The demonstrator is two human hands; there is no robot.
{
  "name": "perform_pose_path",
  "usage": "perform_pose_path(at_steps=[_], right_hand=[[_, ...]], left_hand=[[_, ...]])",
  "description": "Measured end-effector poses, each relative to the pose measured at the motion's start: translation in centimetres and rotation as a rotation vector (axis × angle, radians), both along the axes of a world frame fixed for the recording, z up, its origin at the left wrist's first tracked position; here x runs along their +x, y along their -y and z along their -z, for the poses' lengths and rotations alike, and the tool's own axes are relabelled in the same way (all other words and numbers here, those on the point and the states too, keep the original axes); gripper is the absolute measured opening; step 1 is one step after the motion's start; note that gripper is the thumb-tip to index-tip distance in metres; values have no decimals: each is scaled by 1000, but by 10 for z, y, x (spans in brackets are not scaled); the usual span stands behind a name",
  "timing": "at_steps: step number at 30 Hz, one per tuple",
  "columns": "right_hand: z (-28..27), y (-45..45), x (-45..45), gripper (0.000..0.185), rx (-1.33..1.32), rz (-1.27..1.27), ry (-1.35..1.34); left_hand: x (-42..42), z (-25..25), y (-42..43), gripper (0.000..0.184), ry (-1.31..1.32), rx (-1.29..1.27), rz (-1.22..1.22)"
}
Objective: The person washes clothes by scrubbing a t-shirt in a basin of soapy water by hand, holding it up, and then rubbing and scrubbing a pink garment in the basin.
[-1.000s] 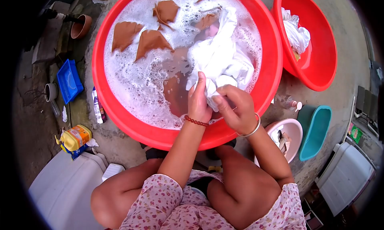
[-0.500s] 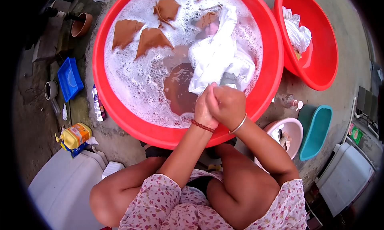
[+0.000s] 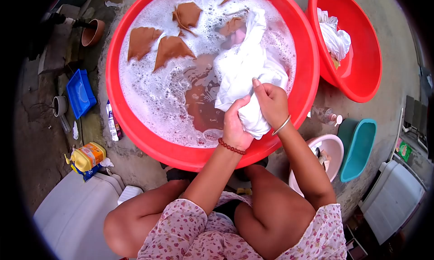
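A large red tub (image 3: 181, 157) in front of me holds foamy, brownish water. My left hand (image 3: 237, 128), with a beaded bracelet at its wrist, is closed on the near end of a wet white cloth (image 3: 239, 76). From the other side my right hand (image 3: 274, 105), wearing a bangle, grips the same cloth with the thumb on top. The bunched near end lies between both hands above the near right rim, while the rest trails into the suds. Brown cloth (image 3: 173, 51) pokes through the foam on the left. A pinkish piece (image 3: 238, 36) shows beside the white cloth.
At right, another red basin (image 3: 368, 52) contains white cloth (image 3: 335, 39). A clear pump bottle (image 3: 323, 113), a pale pink basin (image 3: 335, 144) and a teal tub (image 3: 357, 144) stand below it. Left are a blue tray (image 3: 81, 93) and a yellow bottle (image 3: 87, 156).
My hands, clasped together before, have moved apart. The white cloth's near end now shows bunched between them, nearer the rim. The brown cloth stays about where it was.
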State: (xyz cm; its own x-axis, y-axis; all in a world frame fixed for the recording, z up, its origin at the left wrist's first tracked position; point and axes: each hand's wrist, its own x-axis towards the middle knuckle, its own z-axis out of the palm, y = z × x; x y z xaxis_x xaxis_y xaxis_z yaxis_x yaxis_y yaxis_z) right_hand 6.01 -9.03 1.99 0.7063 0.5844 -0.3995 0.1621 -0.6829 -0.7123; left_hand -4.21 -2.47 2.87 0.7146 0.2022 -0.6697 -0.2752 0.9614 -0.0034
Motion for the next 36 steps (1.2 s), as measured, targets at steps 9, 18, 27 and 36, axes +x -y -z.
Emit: perform_pose_path(at_steps=[9,18,27,36], right_hand=[[0,23,8,25,449,150,-651],[-28,-1,-43,11,359,-85,392],[-13,-8,-20,29,86,17,371],[-16,-4,-15,23,132,2,360]], left_hand=[[-14,29,-21,58,227,162,-136],[-4,7,-23,45,-48,636,287],[7,9,16,25,-286,38,0],[5,1,19,29,-266,50,-5]])
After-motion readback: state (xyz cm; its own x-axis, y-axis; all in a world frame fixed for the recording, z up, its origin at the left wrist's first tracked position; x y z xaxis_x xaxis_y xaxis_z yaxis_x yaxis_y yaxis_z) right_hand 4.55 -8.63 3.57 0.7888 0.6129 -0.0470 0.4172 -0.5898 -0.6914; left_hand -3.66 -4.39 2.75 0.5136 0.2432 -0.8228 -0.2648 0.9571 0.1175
